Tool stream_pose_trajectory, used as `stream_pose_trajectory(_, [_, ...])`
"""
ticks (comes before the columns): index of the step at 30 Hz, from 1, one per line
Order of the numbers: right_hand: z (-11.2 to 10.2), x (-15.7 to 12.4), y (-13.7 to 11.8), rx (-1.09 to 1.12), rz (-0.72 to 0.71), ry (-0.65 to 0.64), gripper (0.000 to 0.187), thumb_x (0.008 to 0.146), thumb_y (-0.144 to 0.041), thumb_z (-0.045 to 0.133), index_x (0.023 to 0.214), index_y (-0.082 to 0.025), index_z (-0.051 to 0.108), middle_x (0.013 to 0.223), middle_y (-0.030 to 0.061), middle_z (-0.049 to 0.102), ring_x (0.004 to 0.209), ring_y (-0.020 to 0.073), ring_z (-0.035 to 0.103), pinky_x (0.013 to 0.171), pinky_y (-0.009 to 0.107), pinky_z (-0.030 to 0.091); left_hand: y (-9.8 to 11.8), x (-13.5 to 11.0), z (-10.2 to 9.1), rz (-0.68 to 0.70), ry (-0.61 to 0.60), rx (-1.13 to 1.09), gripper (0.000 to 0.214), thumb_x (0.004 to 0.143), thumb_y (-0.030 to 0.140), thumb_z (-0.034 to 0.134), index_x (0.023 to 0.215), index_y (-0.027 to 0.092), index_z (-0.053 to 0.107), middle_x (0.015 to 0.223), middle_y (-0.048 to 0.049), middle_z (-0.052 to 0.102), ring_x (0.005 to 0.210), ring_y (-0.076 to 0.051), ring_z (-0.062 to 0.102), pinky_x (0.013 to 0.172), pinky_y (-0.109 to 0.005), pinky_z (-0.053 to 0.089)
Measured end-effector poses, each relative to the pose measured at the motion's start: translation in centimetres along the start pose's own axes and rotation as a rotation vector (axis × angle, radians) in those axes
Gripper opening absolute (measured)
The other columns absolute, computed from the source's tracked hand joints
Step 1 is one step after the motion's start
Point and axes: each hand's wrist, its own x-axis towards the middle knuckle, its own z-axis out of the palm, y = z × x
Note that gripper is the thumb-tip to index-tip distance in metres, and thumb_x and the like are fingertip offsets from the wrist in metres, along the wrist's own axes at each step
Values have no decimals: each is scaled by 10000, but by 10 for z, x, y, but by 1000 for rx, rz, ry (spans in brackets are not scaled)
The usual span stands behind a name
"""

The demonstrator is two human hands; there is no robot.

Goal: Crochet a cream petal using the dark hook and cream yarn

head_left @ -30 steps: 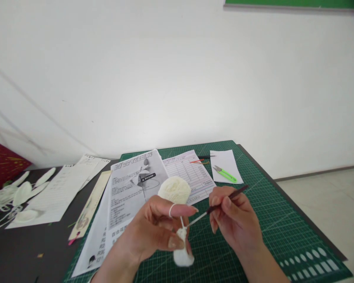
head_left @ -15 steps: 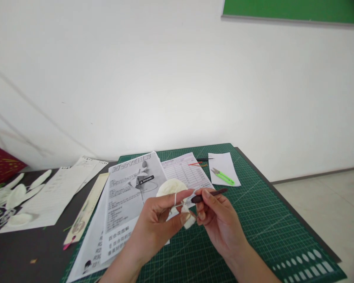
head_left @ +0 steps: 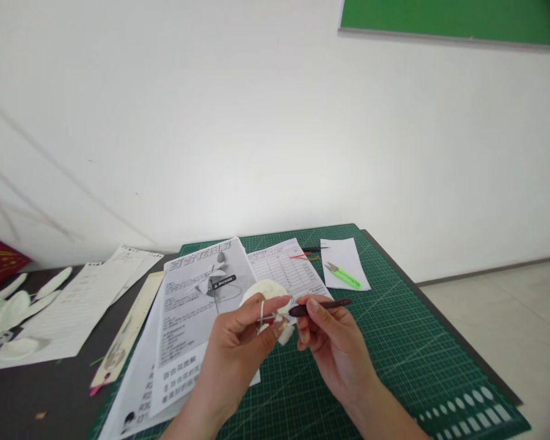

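Between thumb and fingers, my left hand pinches a small white crochet piece. White yarn loops round its index finger. My right hand grips the dark handle of a crochet hook, whose thin metal end points left into the white stitches. The hook's tip is too small to make out among the yarn and fingers. Just behind the left fingers sits a ball of white yarn, its lower part hidden by the hand.
Beneath lies a green cutting mat. Printed sheets and a chart lie on it. Green thread snips rest on white paper. To the left are a cream ruler-like strip, handwritten sheets and white crocheted petals.
The view has shifted slightly, so the hands and table things appear a little further left. Both hands keep their hold, with the hook still at the white crochet piece.
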Motion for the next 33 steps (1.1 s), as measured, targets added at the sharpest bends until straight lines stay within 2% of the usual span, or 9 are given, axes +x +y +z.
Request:
stream_pose_trajectory(3, [0, 0, 1, -13, -8, 21, 184, 693, -272, 795, 774, -116, 740, 543, 2, 680, 411, 64, 595, 429, 131, 528, -1, -1, 1, 1, 44, 68, 320, 635, 216, 783, 955, 237, 774, 1010, -52, 737, 1001, -233, 620, 854, -280, 490])
stream_pose_trajectory(7, [0, -1, 3, -32, -40, 28, 185, 688, -269, 799, 779, -119, 741, 543, 6, 681, 420, 62, 595, 444, 129, 525, 6, -3, 7, -37, 38, -9, 319, 626, 168, 784, 929, 271, 779, 907, -10, 758, 848, -166, 647, 759, -217, 506])
stream_pose_trajectory(10, [0, -1, 4, -45, -78, 26, 181, 681, -268, 803, 775, -127, 740, 547, 8, 686, 424, 67, 596, 443, 138, 522, 9, -3, 8, -82, 21, -94, 349, 624, 166, 794, 951, 285, 772, 838, 3, 760, 782, -136, 640, 760, -208, 497])
stream_pose_trajectory(16, [1, 0, 6, -50, -87, 39, 180, 673, -270, 809, 761, -130, 739, 548, 12, 685, 453, 79, 602, 468, 159, 526, 0, 0, 3, -98, 13, -98, 385, 643, 183, 796, 1009, 292, 754, 764, -5, 719, 821, -164, 623, 829, -274, 459])
stream_pose_trajectory(22, [-6, 1, 8, 15, 18, 80, 196, 648, -251, 830, 764, -119, 742, 575, 21, 694, 456, 65, 595, 462, 137, 510, -7, 1, 6, -56, 28, -78, 430, 662, 184, 765, 1080, 278, 726, 794, -24, 697, 793, -177, 581, 826, -327, 438])
stream_pose_trajectory(27, [-12, 1, 8, -8, 16, 108, 215, 636, -246, 838, 784, -118, 747, 594, 29, 703, 466, 75, 602, 465, 145, 516, -9, 2, 8, -89, 33, -143, 494, 634, 164, 774, 1116, 254, 709, 735, -15, 646, 712, -151, 549, 751, -302, 437])
stream_pose_trajectory(33, [-12, 4, 11, -18, 18, 109, 242, 608, -255, 855, 776, -118, 749, 576, 21, 694, 465, 71, 596, 473, 144, 516, -12, 0, 7, -78, 20, -80, 512, 647, 154, 749, 1150, 229, 691, 673, 0, 565, 643, -133, 473, 642, -277, 404])
